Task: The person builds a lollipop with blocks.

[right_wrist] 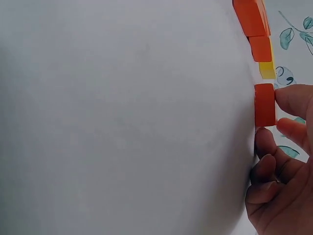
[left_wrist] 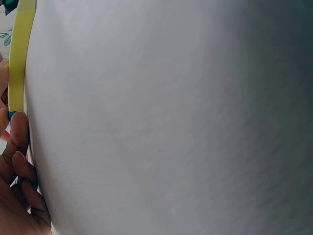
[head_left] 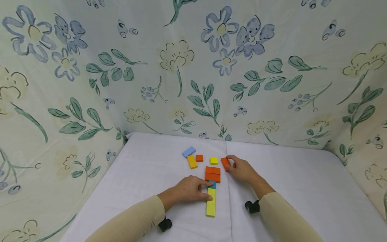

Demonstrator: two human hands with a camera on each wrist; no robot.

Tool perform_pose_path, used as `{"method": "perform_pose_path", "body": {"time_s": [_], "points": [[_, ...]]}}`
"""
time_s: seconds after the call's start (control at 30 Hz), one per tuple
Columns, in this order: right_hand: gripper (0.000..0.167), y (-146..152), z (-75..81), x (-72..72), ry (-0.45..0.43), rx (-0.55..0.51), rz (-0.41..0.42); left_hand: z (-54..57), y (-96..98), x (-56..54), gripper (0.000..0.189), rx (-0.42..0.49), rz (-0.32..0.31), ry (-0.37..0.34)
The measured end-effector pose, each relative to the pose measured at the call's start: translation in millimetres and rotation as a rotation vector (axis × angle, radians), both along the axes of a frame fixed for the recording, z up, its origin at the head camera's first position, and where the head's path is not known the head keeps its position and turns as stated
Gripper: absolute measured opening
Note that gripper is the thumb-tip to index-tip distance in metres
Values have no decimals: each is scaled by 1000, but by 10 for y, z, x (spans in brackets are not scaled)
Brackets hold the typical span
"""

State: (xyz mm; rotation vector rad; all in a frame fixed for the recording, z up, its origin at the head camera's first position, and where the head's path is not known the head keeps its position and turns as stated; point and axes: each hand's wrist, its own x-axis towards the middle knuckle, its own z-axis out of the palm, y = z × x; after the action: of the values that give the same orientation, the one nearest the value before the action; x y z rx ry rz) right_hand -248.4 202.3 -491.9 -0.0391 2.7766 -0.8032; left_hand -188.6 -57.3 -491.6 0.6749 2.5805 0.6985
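Note:
My left hand (head_left: 188, 189) lies beside a column of blocks on the white cloth. Its index finger touches a small blue block (head_left: 212, 184), and the thumb rests on a long yellow block (head_left: 211, 207) in front of it. Just beyond the blue block, several orange-red blocks (head_left: 213, 174) sit together. To their right, my right hand (head_left: 242, 169) pinches a separate orange-red rectangular block (head_left: 225, 164) between thumb and fingers. The right wrist view shows that orange-red block (right_wrist: 264, 105) close to the cloth, with the other fingers curled below it.
Behind the column lie a small yellow square block (head_left: 213, 160), a small orange-red block (head_left: 199, 158), an amber block (head_left: 191, 161) and a light blue block (head_left: 188, 152). A flower-patterned cloth (head_left: 193, 111) hangs at the back and sides.

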Motion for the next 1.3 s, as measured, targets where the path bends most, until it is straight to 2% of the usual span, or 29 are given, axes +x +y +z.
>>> {"method": "perform_pose_path", "body": {"time_s": [0.17, 0.43, 0.77, 1.13, 1.3], "points": [[62, 8, 43, -2, -27, -2, 7, 8, 2, 3, 56, -2, 4, 2], [77, 68, 126, -67, -100, 15, 129, 10, 0, 3, 56, -2, 7, -6], [68, 115, 73, -143, -115, -34, 130, -5, -2, -5, 56, -6, -1, 1], [69, 89, 76, -68, -103, -89, 128, 6, -14, -13, 56, 11, 1, -15], [61, 112, 30, -47, -89, -108, 134, 4, -7, -11, 56, 11, 1, -22]]}}
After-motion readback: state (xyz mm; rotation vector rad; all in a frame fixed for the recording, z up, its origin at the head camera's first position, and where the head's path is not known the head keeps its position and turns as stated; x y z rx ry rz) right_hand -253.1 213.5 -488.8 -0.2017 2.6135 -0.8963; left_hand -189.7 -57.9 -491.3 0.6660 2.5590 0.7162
